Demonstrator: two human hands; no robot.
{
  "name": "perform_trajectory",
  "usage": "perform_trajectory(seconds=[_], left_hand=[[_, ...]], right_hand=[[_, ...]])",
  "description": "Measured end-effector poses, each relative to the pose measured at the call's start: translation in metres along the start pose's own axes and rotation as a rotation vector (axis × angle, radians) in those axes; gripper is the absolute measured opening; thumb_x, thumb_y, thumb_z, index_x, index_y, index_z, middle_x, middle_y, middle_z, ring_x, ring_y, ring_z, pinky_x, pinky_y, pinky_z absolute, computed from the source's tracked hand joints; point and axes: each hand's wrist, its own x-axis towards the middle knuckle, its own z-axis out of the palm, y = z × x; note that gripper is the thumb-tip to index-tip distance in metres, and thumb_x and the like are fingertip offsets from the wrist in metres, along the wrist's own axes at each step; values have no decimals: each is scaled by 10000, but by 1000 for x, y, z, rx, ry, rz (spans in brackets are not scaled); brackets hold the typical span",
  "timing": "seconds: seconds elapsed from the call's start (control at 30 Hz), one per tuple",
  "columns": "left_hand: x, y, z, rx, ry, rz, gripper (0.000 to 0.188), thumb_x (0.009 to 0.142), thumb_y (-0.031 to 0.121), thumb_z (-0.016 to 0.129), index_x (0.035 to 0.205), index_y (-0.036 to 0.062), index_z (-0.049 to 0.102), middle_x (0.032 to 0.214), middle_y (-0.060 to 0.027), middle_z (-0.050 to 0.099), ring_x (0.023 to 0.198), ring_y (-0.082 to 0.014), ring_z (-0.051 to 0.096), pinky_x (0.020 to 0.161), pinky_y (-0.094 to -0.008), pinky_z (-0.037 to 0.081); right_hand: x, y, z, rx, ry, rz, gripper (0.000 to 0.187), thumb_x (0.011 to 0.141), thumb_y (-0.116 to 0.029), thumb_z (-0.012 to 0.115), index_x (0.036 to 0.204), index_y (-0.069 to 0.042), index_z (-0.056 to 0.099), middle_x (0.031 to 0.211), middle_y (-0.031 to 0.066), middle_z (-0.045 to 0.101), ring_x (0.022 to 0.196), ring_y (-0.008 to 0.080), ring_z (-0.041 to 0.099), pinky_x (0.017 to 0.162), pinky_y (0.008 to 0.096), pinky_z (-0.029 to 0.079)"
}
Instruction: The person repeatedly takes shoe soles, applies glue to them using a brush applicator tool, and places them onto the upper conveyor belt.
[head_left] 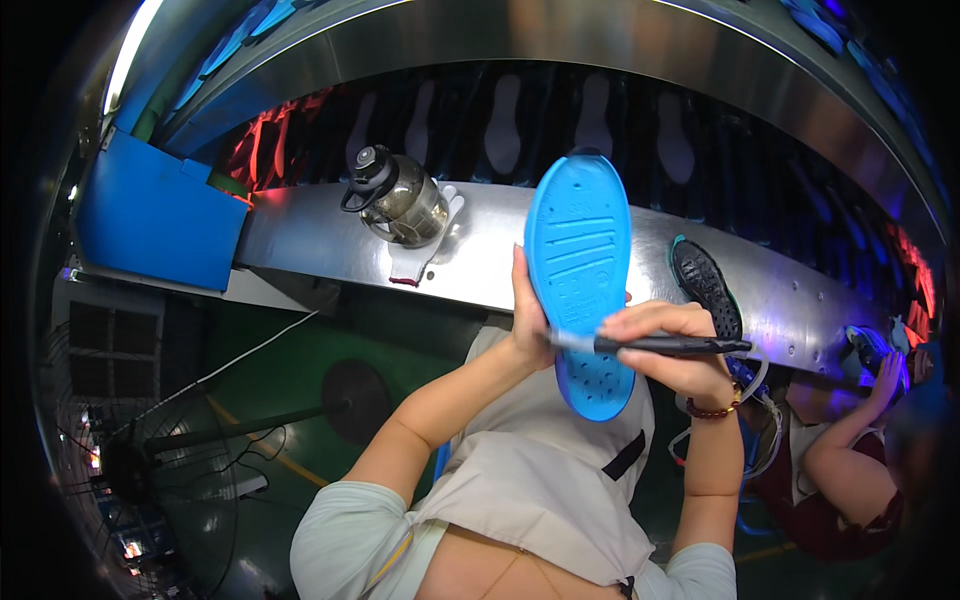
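Observation:
Upright in front of me is a blue shoe sole (pixel 578 250), its moulded grooves and small holes facing me. My left hand (pixel 530 315) grips its left edge, with most of the fingers hidden behind it. My right hand (pixel 680 350) is closed round a slim black-handled brush (pixel 670 345), held level across the lower part of the sole. The brush's pale tip is blurred by motion and lies over the left edge, close to my left hand. A clear tube (pixel 765 375) loops near the handle's rear end.
A metal ledge (pixel 480 270) runs across, bearing a water bottle (pixel 405 205), a white glove (pixel 415 262) and a dark sole (pixel 705 285). Behind, a dark conveyor (pixel 545 110) carries several insole-shaped pieces. A blue box (pixel 165 215) stands left; a co-worker's arm (pixel 850 440) is at right.

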Motion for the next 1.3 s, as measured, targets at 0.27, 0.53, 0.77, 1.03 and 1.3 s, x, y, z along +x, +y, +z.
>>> perform_trajectory(seconds=[0.27, 0.53, 0.77, 1.03, 1.3], left_hand=[[10, 17, 5, 37, 71, 279, 1009, 677, 806, 19, 1158, 11, 410, 893, -212, 572, 805, -303, 589, 707, -413, 499], [15, 37, 8, -107, -33, 371, 955, 709, 785, 59, 1159, 21, 415, 903, -215, 565, 797, -312, 578, 721, -440, 480], [18, 46, 10, -38, 16, 381, 957, 707, 788, 62, 1176, 27, 406, 925, -214, 562, 820, -314, 577, 725, -437, 486], [10, 44, 17, -110, -103, 280, 948, 729, 772, 118, 1290, 29, 297, 1132, -224, 477, 1020, -325, 508, 852, -460, 431], [4, 28, -11, 4, -296, 114, 598, 864, 393, 362, 1324, 24, 261, 1235, -179, 448, 1080, -275, 506, 909, -399, 423]], right_hand=[[-7, 9, -6, 10, -61, -59, 193, 669, 19, 662, 860, 1, 647, 895, 118, 632, 838, 200, 598, 770, 300, 479], [-16, 11, -2, -10, -14, -61, 208, 675, 35, 652, 880, 2, 640, 906, 138, 630, 828, 212, 600, 774, 295, 472], [-27, 18, -2, 103, 179, 113, 212, 666, 43, 652, 876, 7, 642, 917, 132, 633, 903, 211, 576, 798, 301, 459], [-35, 35, 5, 540, 350, 191, 204, 740, -38, 617, 923, 39, 567, 979, 219, 584, 942, 280, 571, 862, 398, 447], [-26, -2, 10, 410, 126, 276, 193, 702, 67, 629, 893, 43, 608, 952, 170, 628, 737, 125, 605, 629, 210, 487]])
